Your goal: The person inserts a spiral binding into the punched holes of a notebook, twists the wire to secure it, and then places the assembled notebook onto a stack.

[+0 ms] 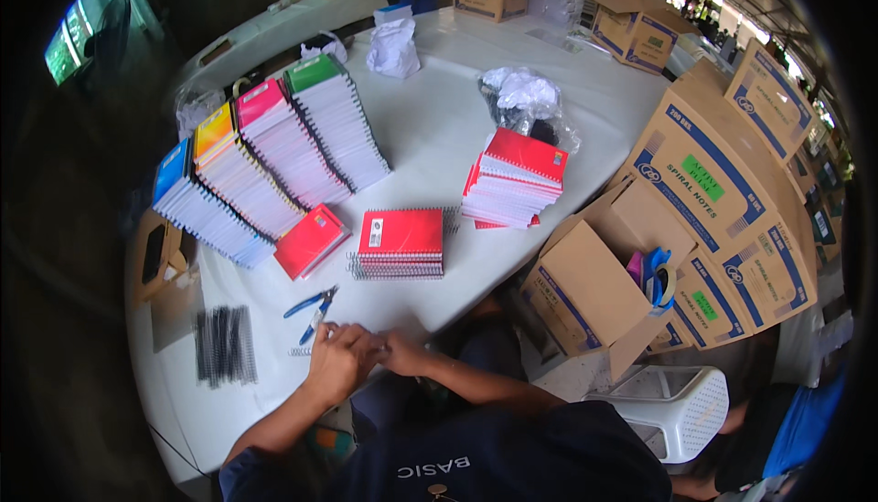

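Meeting at the table's [439, 118] near edge, left hand [340, 356] and right hand [402, 354] are both curled; from where I stand, can't tell what they grip. Blue pliers [316, 316] lie just beyond the left hand, pale coil [300, 352] right beside it. Red notebooks [402, 244] stacked in front, white barcode label [376, 233] on top cover. Taller stacks [291, 150] behind, to the left: blue, yellow, pink, green covers. Brown boxes [663, 168] at right carry blue print, some with green stickers [702, 177]. Dark shirt [512, 452] has pale lettering [433, 468].
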Action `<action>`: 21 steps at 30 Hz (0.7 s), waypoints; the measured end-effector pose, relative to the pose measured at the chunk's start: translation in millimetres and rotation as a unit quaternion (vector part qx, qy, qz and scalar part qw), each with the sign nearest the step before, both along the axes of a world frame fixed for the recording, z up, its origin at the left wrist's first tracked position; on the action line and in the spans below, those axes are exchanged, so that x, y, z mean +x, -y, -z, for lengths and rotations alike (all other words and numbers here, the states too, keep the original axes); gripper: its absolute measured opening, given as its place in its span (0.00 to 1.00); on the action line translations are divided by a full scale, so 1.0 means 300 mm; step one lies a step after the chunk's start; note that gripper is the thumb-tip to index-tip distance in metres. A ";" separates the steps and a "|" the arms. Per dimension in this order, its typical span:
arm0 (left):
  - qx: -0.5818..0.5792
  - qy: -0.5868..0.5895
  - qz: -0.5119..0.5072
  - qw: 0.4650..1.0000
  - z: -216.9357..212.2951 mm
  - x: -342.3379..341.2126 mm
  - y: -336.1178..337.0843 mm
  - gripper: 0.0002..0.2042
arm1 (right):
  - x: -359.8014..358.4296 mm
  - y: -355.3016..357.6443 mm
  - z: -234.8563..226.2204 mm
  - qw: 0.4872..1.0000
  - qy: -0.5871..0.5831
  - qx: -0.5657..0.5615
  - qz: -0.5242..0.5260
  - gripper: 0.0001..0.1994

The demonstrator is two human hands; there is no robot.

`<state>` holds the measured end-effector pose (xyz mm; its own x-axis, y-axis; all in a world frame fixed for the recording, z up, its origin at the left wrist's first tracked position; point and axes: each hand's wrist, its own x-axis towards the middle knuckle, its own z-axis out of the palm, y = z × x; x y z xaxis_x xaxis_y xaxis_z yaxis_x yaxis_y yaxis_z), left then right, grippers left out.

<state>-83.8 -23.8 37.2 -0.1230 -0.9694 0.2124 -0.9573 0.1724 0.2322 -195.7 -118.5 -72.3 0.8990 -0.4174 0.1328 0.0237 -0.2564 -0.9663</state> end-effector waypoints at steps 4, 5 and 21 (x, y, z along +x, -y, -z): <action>-0.041 0.017 -0.039 0.998 -0.018 -0.023 0.038 0.09 | 0.006 -0.009 0.038 0.997 -0.065 0.025 0.033 0.07; -0.047 0.010 -0.029 0.998 -0.010 -0.012 0.038 0.09 | -0.014 0.005 -0.089 0.989 -0.127 0.077 0.027 0.07; 0.013 -0.035 -0.040 0.999 -0.014 0.001 0.068 0.08 | 0.010 0.026 0.005 0.995 -0.028 0.092 0.004 0.07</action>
